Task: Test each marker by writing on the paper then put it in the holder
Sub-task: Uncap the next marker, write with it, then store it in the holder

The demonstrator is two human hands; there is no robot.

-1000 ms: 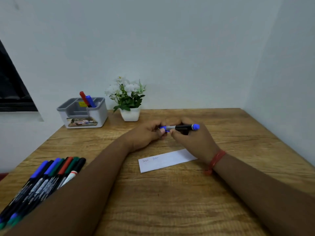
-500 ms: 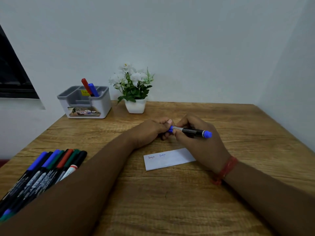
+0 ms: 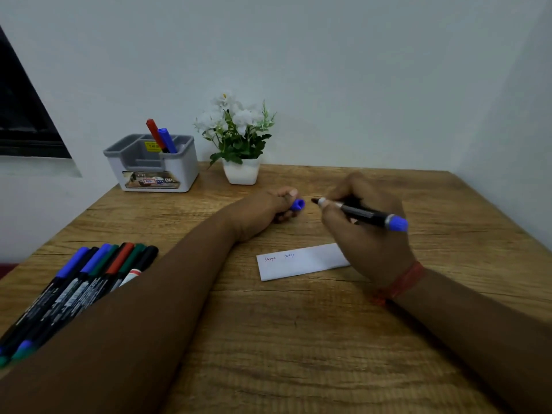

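Note:
My right hand (image 3: 369, 231) grips an uncapped blue marker (image 3: 363, 213), its bare tip pointing left, above the right end of a white paper strip (image 3: 301, 261). Two small words, one red and one blue, are written near the strip's left end. My left hand (image 3: 268, 209) is closed on the marker's blue cap (image 3: 297, 204), a little left of the tip. A grey and white holder (image 3: 155, 162) stands at the back left, with a red marker (image 3: 153, 131) and a blue marker (image 3: 167, 140) upright in it. Several capped markers (image 3: 89, 279) lie in a row at the front left, partly hidden by my left forearm.
A white pot of white flowers (image 3: 240, 144) stands right of the holder, against the wall. The wooden table (image 3: 298, 339) meets walls at the back and right. A dark window frame (image 3: 24, 115) is at the far left.
The cap has come off the blue marker: my left hand now holds it apart from the tip, and my right hand has drawn the marker to the right.

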